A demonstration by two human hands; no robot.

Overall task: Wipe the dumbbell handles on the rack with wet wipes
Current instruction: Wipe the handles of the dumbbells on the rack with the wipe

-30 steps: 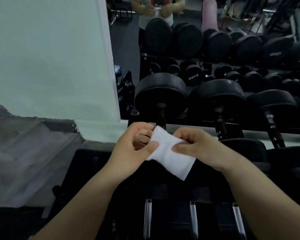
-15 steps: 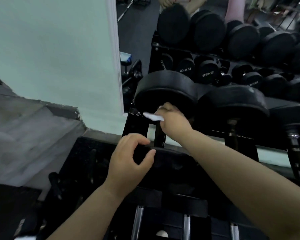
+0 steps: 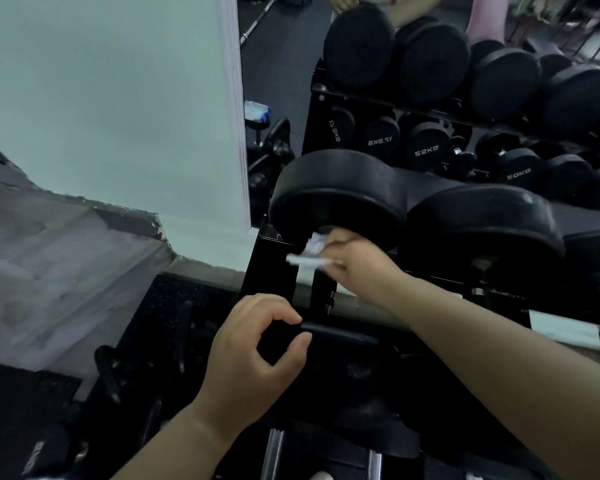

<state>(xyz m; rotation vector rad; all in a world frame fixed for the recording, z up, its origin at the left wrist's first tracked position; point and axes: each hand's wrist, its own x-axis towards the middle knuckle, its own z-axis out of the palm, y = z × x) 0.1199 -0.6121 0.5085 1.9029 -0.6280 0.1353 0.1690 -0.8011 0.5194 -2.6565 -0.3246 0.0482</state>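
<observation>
My right hand (image 3: 361, 261) is closed around a crumpled white wet wipe (image 3: 310, 252), pressed against the handle just under the far head of the leftmost big black dumbbell (image 3: 336, 199) on the top shelf. The handle is hidden by the hand and wipe. My left hand (image 3: 257, 351) hovers lower, fingers curled with thumb and forefinger apart, holding nothing, just above the dumbbell's near head (image 3: 340, 341).
A second large dumbbell (image 3: 482, 223) sits right beside the first. A mirror behind reflects rows of dumbbells (image 3: 430, 147). The black rack frame (image 3: 274, 268) stands left of the hands. Chrome handles (image 3: 274, 455) show on the lower shelf. A pale wall (image 3: 101, 98) is on the left.
Both hands held the wipe a second ago. My right hand carried it up to the dumbbell handle and bunched it there, while my left hand let go and stayed low.
</observation>
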